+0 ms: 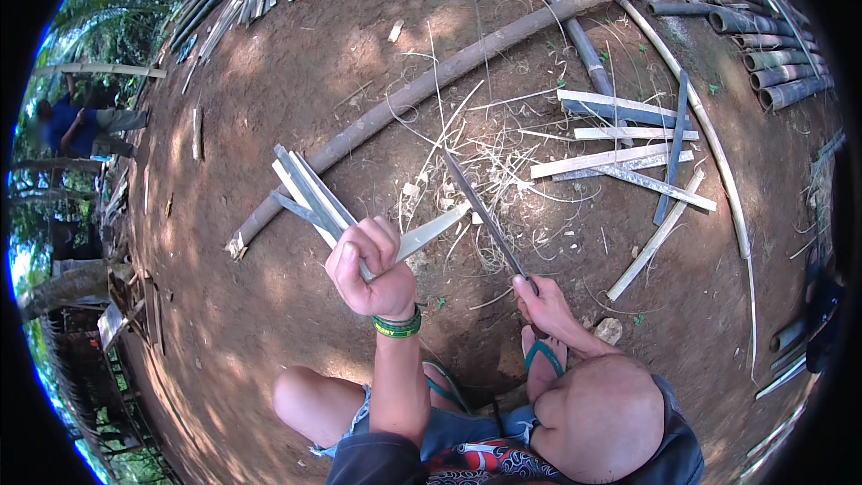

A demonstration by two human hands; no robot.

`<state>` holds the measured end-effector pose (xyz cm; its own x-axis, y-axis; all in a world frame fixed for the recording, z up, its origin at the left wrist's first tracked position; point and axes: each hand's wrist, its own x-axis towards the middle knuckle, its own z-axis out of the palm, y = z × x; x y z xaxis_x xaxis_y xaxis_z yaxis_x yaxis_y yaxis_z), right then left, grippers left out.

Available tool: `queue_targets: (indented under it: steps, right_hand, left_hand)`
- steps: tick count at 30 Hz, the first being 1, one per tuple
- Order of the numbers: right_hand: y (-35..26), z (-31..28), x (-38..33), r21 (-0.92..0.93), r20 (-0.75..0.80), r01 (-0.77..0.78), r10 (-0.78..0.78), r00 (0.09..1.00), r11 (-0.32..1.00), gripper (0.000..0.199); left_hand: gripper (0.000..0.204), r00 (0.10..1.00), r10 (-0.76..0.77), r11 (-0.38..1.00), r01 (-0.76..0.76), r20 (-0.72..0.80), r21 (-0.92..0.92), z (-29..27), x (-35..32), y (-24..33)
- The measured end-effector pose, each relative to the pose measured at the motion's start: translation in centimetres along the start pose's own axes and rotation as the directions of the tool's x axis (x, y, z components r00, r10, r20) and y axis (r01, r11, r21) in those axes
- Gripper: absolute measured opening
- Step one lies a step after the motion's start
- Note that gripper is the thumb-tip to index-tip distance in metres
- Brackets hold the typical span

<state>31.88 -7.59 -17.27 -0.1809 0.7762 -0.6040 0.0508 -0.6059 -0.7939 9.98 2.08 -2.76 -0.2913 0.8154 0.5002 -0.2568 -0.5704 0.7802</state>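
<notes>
My left hand [375, 277], with a green band at its wrist, is closed around a pale split bamboo strip [433, 232]. The strip points to the right, its far end close to the blade. My right hand [549, 309] grips the handle of a long dark knife [485, 216], whose blade slants up and to the left. Just beyond my left fist, several more bamboo strips [305, 181] lie across a pole. Whether any of them touch my fingers, I cannot tell.
A long wooden pole [467, 61] crosses the dirt ground, with thin shavings [485, 166] scattered beside it. Split bamboo slats [611, 162] lie in a loose pile at right. Bamboo poles [790, 76] are stacked far right. Another person [76, 128] is at far left.
</notes>
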Motion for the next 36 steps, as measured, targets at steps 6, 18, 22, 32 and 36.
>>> queue_targets:
  steps: [6,18,22,32,36]
  right_hand:
    - [-4.0,0.2,-0.2,0.014,-0.038,0.635,-0.634,0.772,0.772,0.043]
    - [-6.8,-0.1,-0.6,-0.092,0.118,0.345,-0.334,0.935,0.934,0.051]
    - [1.1,-1.8,0.2,-0.23,0.004,0.505,-0.518,0.855,0.832,0.051]
    - [-5.0,-1.6,-1.2,-0.163,0.053,0.35,-0.346,0.937,0.922,0.062]
    - [5.3,-2.1,1.3,-0.44,-0.038,0.136,-0.169,0.985,0.888,0.066]
  left_hand:
    - [0.039,0.994,0.026,0.999,-0.029,-0.109,-0.027,-1.0,0.1,0.0]
    - [0.04,0.99,0.036,0.999,-0.036,-0.137,-0.003,-1.2,-0.1,-0.8]
    - [0.041,0.99,0.027,0.998,-0.035,-0.138,-0.055,-0.6,0.0,-0.9]
    - [0.045,0.98,0.044,0.997,-0.055,-0.197,-0.054,-2.2,-1.0,-0.5]
    - [0.043,0.989,0.016,0.998,-0.025,-0.144,-0.063,-1.2,-0.8,-1.1]
